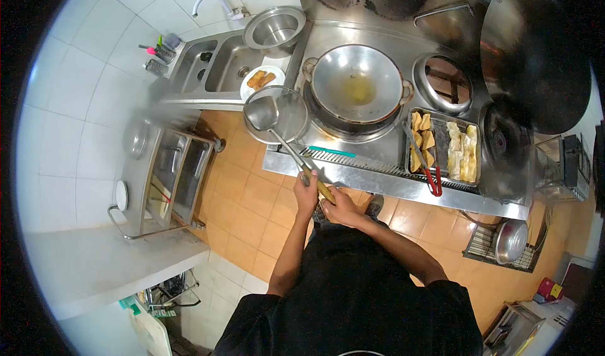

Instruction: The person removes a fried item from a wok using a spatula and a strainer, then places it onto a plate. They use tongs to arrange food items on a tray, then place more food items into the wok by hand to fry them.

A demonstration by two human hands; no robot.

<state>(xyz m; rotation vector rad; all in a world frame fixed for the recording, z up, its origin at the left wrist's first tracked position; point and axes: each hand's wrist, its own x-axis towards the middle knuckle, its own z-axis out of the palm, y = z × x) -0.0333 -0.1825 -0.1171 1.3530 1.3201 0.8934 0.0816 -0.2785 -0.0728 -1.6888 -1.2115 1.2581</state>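
My left hand (307, 194) is closed around a metal handle, which seems to belong to the round wire-mesh strainer (293, 117). The wooden handle of a metal ladle (261, 112) is gripped near its end by my right hand (342, 208). The ladle's bowl overlaps the strainer's mesh, and both tools reach forward past the stove's left front corner. Just beyond the strainer is a white plate (244, 93) with browned fried pieces (260, 79). To the right of the tools a wok (378, 59) sits on the burner, with a little yellowish oil (358, 90) at its bottom.
Right of the wok, a metal tray (440, 146) holds folded and rolled pale pieces, with red-handled tongs (433, 182) across its edge. A turquoise stick (332, 151) lies along the stove's front. A metal pot (275, 28) stands by the sink (222, 66). A shelved cart (183, 182) is at left.
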